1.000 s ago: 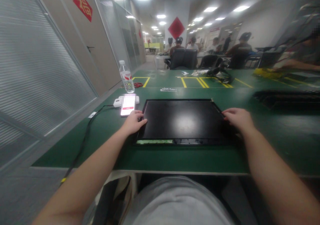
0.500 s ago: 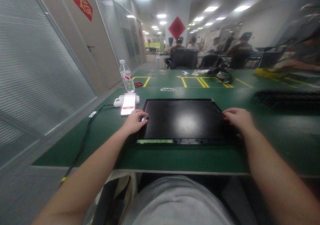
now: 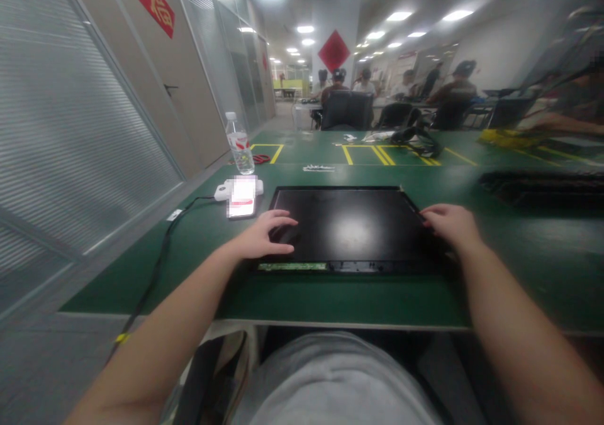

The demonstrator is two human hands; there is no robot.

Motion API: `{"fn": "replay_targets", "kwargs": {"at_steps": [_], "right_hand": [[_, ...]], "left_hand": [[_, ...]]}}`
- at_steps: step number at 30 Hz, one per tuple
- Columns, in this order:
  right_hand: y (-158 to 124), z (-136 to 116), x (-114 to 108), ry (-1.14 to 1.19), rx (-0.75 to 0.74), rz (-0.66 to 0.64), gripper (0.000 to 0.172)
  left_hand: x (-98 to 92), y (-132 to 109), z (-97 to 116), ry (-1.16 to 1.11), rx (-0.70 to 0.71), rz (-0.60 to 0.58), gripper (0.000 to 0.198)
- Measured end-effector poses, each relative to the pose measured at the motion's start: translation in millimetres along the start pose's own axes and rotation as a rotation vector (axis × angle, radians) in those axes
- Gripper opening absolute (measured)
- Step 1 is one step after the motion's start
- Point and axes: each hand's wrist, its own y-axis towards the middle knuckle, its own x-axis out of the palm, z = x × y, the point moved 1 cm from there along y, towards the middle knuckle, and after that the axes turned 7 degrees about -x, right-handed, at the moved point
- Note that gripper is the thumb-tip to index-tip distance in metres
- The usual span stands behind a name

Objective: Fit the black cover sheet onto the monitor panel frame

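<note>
A black display panel (image 3: 325, 224) lies flat on the green table, screen side up, with a strip of green circuit board (image 3: 292, 266) along its near edge. Over the panel's left edge is my left hand (image 3: 267, 235), thumb and fingers spread apart with nothing between them. Whether its fingertips touch the screen I cannot tell. At the right edge, my right hand (image 3: 450, 227) pinches the frame between its bent fingers; part of those fingers is hidden.
Left of the panel lie a lit phone (image 3: 242, 202) and a white power strip (image 3: 221, 191), its black cable (image 3: 163, 255) running off the table. A water bottle (image 3: 240, 145) stands behind, near red scissors (image 3: 261, 159). Dark strips (image 3: 542, 189) lie right. Several people sit beyond.
My left hand has opened and let go of the panel's left edge, its fingers shifting right over the screen. The right hand and the panel stay put.
</note>
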Motion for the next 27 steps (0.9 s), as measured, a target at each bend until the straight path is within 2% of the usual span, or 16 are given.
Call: {"fn": "replay_targets", "kwargs": {"at_steps": [3, 10, 15, 21, 27], "right_hand": [[-0.4, -0.6, -0.1, 0.0, 0.002, -0.011, 0.027], [-0.8, -0.3, 0.4, -0.002, -0.003, 0.008, 0.026], [1.2, 1.7, 0.4, 0.005, 0.001, -0.014, 0.027], [-2.3, -4.0, -0.9, -0.011, 0.003, -0.006, 0.025], [-5.1, -7.9, -2.6, 0.001, 0.028, -0.011, 0.025]], "left_hand": [[-2.4, -2.1, 1.8, -0.017, 0.042, -0.084, 0.069], [-5.7, -2.2, -1.6, 0.001, 0.113, -0.111, 0.068], [-12.2, -4.6, -1.5, -0.001, 0.131, -0.193, 0.071], [-14.9, -5.2, 0.5, -0.035, 0.114, -0.196, 0.075], [-15.2, -5.5, 3.6, -0.036, 0.112, -0.209, 0.07]]}}
